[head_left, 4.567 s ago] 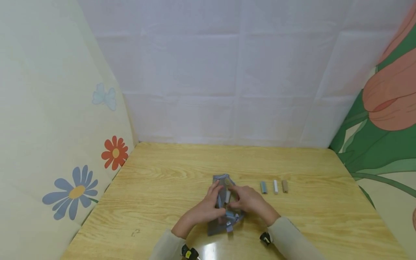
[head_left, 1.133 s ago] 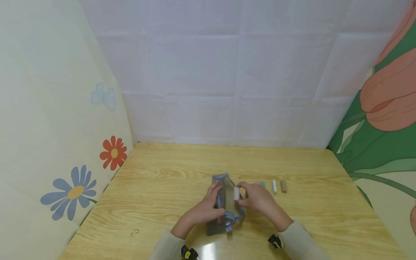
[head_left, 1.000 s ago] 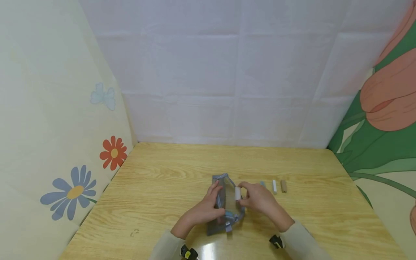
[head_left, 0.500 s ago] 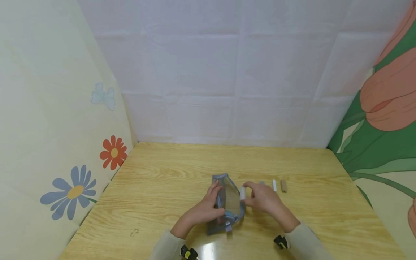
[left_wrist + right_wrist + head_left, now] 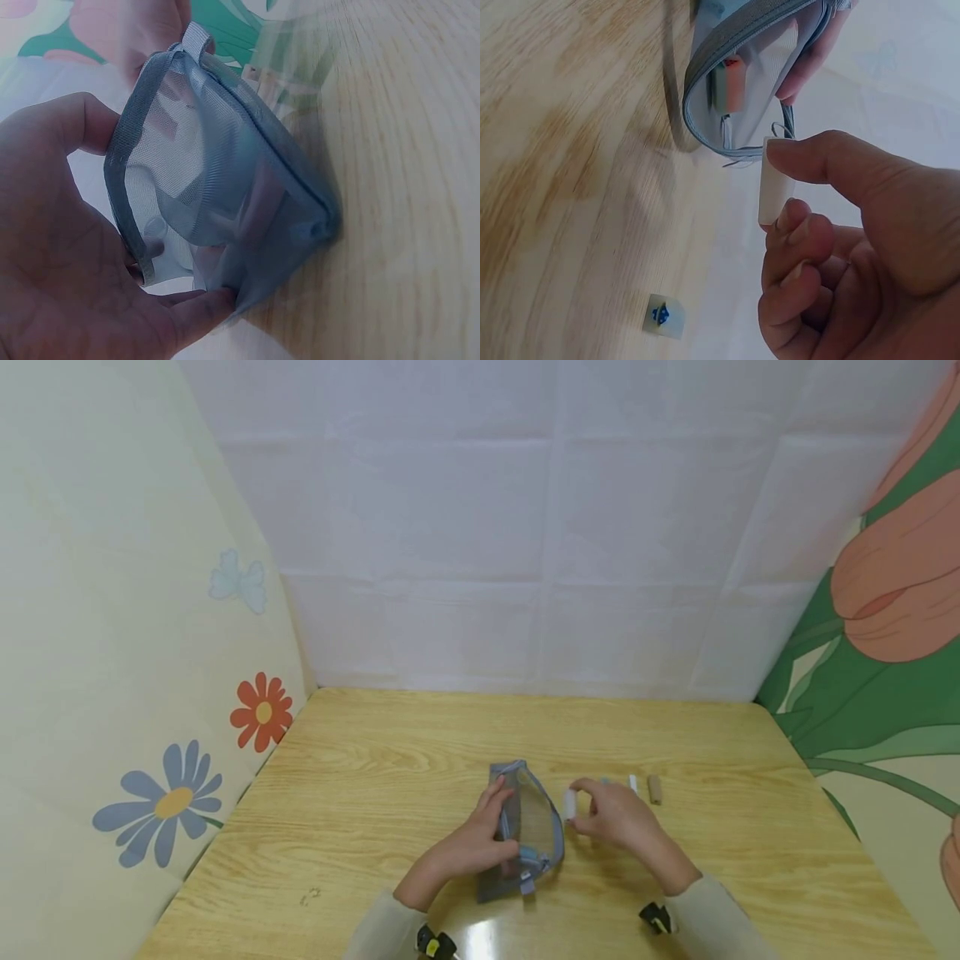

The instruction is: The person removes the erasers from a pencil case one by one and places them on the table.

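Note:
A grey-blue mesh zip pouch (image 5: 558, 839) lies on the table with its opening gaping towards the right. My left hand (image 5: 468, 846) holds the pouch's left side, and in the left wrist view its fingers and thumb grip the mesh wall and rim. Just right of the opening, my right hand (image 5: 618, 812) pinches a small white block-shaped eraser (image 5: 776, 184) between thumb and fingers, outside the pouch. Inside the pouch, an orange and green block (image 5: 733, 84) shows in the right wrist view. The far side of the pouch's contents is hidden by mesh and my left hand.
To the right on the wooden table (image 5: 375, 760) stand a brown block (image 5: 655, 790), a white block (image 5: 633, 783) and a bluish block (image 5: 604, 781), the last two partly behind my right hand. A white cloth (image 5: 450, 527) hangs behind the table.
My right hand has drawn the white eraser out of the pouch and moved right, past the rim. My left hand stays in place on the pouch.

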A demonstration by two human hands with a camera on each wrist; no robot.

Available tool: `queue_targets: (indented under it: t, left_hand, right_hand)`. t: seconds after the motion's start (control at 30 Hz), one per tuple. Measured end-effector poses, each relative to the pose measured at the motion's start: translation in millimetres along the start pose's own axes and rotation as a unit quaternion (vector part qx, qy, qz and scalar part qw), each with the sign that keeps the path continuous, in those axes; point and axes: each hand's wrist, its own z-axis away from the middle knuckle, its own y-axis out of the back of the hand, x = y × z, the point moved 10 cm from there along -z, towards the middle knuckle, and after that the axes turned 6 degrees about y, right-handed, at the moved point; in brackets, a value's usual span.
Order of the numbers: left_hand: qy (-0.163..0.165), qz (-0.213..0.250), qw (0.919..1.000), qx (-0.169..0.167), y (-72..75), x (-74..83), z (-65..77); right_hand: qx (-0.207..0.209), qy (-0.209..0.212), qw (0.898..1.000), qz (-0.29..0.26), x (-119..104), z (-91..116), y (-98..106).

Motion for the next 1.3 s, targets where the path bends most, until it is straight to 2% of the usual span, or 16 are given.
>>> queue_targets:
  t: [0.77,1.3]
  left_hand:
    - [0.003,-0.005,1.0000,-0.002,-0.1,-1.5,-1.2]
    - [0.006,0.000,1.0000,-0.007,-0.3,0.7,0.6]
  right_hand:
    - [-0.016,-0.036,0.999,-0.028,29.1,-7.1,-0.7]
    - [-0.024,-0.035,0.999,-0.002,40.3,-19.2,-1.0]
